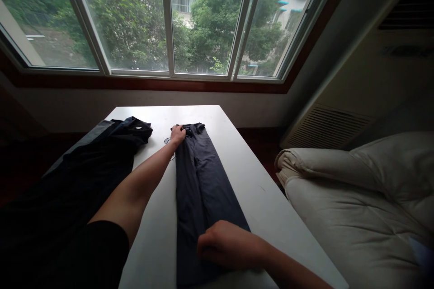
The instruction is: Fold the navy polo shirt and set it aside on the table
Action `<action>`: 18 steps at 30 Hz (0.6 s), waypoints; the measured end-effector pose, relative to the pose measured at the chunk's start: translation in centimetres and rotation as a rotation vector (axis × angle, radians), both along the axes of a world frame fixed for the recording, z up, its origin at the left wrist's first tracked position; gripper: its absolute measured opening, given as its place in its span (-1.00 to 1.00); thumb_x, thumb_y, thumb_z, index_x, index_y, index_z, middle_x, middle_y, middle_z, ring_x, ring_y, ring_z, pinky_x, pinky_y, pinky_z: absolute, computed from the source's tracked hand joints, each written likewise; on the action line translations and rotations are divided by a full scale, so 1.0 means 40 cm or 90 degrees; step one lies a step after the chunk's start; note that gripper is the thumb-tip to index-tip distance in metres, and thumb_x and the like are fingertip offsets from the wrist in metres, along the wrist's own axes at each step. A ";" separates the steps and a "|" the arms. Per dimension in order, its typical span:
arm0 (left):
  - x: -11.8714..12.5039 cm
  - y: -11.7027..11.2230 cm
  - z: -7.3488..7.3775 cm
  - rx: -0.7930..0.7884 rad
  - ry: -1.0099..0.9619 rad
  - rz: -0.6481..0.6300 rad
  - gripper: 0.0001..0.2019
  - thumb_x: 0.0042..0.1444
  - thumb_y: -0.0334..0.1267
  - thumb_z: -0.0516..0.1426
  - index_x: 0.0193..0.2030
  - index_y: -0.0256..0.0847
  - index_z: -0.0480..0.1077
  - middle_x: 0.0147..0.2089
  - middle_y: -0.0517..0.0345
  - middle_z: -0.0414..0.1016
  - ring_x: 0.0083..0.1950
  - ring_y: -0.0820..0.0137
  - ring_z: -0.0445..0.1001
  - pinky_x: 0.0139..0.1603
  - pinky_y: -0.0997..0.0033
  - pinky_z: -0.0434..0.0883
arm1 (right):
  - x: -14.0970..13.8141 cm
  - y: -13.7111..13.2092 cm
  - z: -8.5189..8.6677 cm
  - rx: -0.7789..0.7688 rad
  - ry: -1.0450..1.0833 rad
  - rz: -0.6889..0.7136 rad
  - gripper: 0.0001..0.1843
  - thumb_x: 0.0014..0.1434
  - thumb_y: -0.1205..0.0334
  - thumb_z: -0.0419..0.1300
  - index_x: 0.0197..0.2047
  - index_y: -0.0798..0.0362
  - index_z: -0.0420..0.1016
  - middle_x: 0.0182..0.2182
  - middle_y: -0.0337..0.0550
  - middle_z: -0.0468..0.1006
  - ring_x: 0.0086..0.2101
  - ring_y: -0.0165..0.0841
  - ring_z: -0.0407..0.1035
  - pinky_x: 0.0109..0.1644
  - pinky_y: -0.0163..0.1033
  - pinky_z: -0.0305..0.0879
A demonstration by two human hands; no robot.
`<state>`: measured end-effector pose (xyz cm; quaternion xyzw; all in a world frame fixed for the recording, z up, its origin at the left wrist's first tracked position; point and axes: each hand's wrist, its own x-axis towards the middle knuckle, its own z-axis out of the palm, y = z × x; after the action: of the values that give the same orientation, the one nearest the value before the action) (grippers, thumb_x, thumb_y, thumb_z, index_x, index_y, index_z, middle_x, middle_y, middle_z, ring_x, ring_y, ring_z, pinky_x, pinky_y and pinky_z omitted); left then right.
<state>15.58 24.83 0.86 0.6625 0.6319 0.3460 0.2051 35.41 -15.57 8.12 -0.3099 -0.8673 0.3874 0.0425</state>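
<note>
Has dark trousers (214,176) laid lengthwise on the white surface (264,198), mid-frame down to the bottom edge, waist end toward the window (203,22) and slightly bunched there. Reaches across with left hand (178,134) to the left corner of the waist end, close to the middle of the frame. Bends these fingers onto the cloth; cannot tell whether pinching or only pressing. Shows a thin cord (167,141) just left of that hand, looping out over the surface.

Keeps right hand (230,244) low, bottom centre of the frame, over the leg end of the trousers. Curls these fingers inward, tips hidden beneath; cannot tell whether gripping cloth.

Wears a black sleeve (110,239) on the left arm, lower left. Has a dark heap of clothes (105,158) at the left of the frame, on the left part of the surface, apart from the trousers at the far end; bears a small white mark near its upper right. Notes a pale sofa (352,207) lower right, and green trees (125,18) beyond the glass, top of frame.
</note>
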 end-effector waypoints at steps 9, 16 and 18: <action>-0.004 -0.036 -0.030 -0.026 0.085 -0.050 -0.43 0.23 -0.17 0.20 0.36 -0.26 0.33 0.40 -0.24 0.28 0.44 0.04 0.24 0.43 0.19 0.15 | 0.018 0.008 -0.003 0.034 -0.062 0.002 -0.77 0.26 0.29 0.23 -0.07 -0.09 0.67 -0.28 -0.28 0.68 -0.30 -0.38 0.54 -0.18 -0.36 0.28; -0.003 -0.117 0.005 0.131 0.156 -0.140 -0.58 0.32 -0.26 0.11 0.30 -0.20 0.41 0.31 -0.13 0.36 0.31 0.10 0.31 0.38 0.18 0.19 | 0.033 0.018 0.053 -0.014 -0.009 -0.093 -0.69 0.34 0.10 0.24 0.09 -0.05 0.62 -0.40 -0.26 0.60 -0.43 -0.43 0.42 -0.27 -0.37 0.24; 0.001 -0.152 0.012 0.143 0.182 -0.143 -0.70 0.32 -0.28 0.09 0.13 -0.20 0.50 0.18 -0.14 0.42 0.23 0.09 0.36 0.31 0.15 0.25 | 0.019 0.016 0.058 0.009 0.056 -0.159 -0.71 0.39 0.14 0.18 0.09 0.01 0.61 -0.30 -0.19 0.61 -0.36 -0.42 0.43 -0.22 -0.36 0.27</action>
<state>15.64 18.74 1.35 0.7896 0.5346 0.2917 0.0756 36.15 -14.94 10.45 -0.3979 -0.8220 0.3861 0.1302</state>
